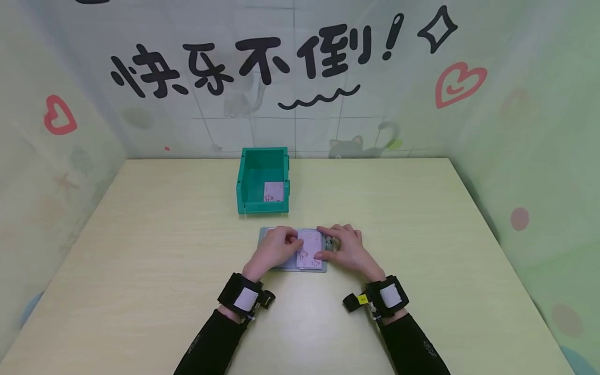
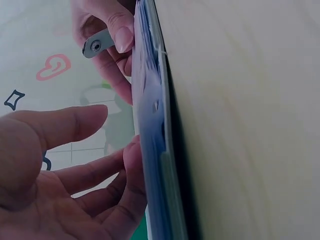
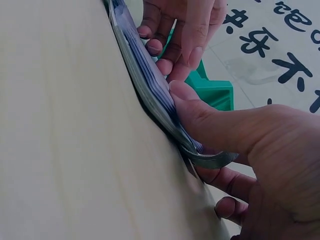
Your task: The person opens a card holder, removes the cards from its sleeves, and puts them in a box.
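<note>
Pale wood-grained bench (image 1: pixel 164 250) meets a light fabric backdrop (image 1: pixel 398 107) printed with bold black characters and red hearts. Near the bench's far edge stands an open green plastic bin (image 1: pixel 263 208), a small pink printed card (image 1: pixel 273 191) inside it at the front right. Nearer the person, a flat grey-blue album with layered pages (image 1: pixel 289 264) lies on the bench, a pink-lilac rectangular card (image 1: pixel 309 249) showing on its right side. Of the two hands, the left hand (image 1: pixel 276 247) has its thumb well apart from its bent fingers, fingertips touching the pages; the right hand (image 1: pixel 350 250) grips the album's right edge, thumb on top, beside a grey snap strap (image 2: pixel 99 44).
</note>
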Tool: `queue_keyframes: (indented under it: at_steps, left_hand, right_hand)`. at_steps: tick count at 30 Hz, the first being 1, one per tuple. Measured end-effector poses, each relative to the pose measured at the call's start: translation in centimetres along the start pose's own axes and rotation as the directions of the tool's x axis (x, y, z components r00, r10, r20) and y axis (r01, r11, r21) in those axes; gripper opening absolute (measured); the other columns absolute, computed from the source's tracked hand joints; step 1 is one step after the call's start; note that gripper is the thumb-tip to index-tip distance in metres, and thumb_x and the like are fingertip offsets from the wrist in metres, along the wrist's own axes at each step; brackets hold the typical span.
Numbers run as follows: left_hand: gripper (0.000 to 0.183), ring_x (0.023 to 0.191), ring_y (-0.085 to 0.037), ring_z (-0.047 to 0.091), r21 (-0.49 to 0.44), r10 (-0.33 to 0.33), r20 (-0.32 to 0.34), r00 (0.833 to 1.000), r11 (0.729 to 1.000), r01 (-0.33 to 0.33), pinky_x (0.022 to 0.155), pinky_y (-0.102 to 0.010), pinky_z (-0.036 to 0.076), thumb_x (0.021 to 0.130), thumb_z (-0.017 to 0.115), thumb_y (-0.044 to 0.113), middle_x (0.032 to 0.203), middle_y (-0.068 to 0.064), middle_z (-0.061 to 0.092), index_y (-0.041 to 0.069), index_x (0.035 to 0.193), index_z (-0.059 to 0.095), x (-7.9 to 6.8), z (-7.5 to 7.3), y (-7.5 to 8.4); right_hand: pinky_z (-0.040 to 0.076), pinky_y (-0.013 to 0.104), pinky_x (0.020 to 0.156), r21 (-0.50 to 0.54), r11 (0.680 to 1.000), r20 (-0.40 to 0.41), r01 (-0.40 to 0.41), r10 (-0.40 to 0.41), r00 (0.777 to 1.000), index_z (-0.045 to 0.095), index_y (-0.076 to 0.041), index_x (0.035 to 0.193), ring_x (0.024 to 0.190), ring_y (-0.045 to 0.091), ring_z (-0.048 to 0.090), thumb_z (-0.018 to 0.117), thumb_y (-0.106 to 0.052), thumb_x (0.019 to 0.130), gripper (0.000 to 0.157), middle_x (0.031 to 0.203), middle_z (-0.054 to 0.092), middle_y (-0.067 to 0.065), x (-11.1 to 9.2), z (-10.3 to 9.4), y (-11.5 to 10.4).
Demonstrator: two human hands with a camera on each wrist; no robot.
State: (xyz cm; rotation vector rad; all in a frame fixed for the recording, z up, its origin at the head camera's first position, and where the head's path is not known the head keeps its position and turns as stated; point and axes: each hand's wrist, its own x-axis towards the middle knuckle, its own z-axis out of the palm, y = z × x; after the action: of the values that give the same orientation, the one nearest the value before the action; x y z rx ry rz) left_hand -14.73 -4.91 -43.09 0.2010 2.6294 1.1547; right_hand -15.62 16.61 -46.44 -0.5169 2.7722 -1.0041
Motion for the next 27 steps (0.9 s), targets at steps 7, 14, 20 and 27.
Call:
queue_keyframes:
  at_steps: [7, 14, 20, 27]
  left_hand:
    - [0.035, 0.091, -0.021, 0.059, -0.027, -0.038, -0.007, 0.999, 0.999, 0.038, 0.079, -0.031, 0.051, 0.098, 0.064, 0.019, 0.105, -0.014, 0.068, -0.004, 0.125, 0.065, 0.1, 0.0, -0.2]
    - [0.030, 0.088, -0.021, 0.061, -0.057, -0.042, -0.012, 0.999, 0.998, 0.041, 0.080, -0.033, 0.053, 0.098, 0.065, 0.017, 0.103, -0.015, 0.070, -0.004, 0.119, 0.068, 0.6, -0.2, -0.4]
    - [0.025, 0.081, -0.020, 0.060, -0.057, -0.061, -0.014, 0.998, 0.997, 0.060, 0.069, -0.026, 0.047, 0.098, 0.065, 0.017, 0.093, -0.012, 0.070, -0.003, 0.111, 0.071, 1.0, -0.4, -0.4]
    - [0.022, 0.065, -0.015, 0.059, -0.085, -0.097, -0.025, 0.995, 0.992, 0.094, 0.060, -0.022, 0.047, 0.096, 0.068, 0.018, 0.080, -0.010, 0.069, -0.002, 0.105, 0.073, 1.0, -0.6, -0.3]
  right_hand:
    - [0.022, 0.040, 0.088, -0.008, 1.000, -0.025, 0.005, -0.005, 1.000, 0.061, -0.018, 0.140, 0.099, 0.022, 0.042, 0.084, -0.033, 0.080, 0.065, 0.108, 0.063, 0.006, 0.2, 0.4, 0.0]
    - [0.022, 0.041, 0.089, -0.015, 1.000, -0.020, -0.008, 0.008, 1.000, 0.061, -0.020, 0.140, 0.099, 0.023, 0.042, 0.084, -0.034, 0.080, 0.066, 0.107, 0.061, 0.005, 0.1, 0.3, -0.1]
    - [0.022, 0.040, 0.089, -0.027, 1.000, 0.000, -0.007, 0.007, 1.000, 0.060, -0.022, 0.141, 0.101, 0.023, 0.042, 0.084, -0.035, 0.081, 0.066, 0.106, 0.060, 0.004, 0.3, 0.1, -0.2]
    - [0.023, 0.039, 0.087, -0.043, 0.999, 0.011, 0.004, -0.003, 1.000, 0.060, -0.023, 0.141, 0.099, 0.022, 0.041, 0.083, -0.035, 0.082, 0.065, 0.104, 0.059, 0.002, 0.3, 0.0, -0.1]
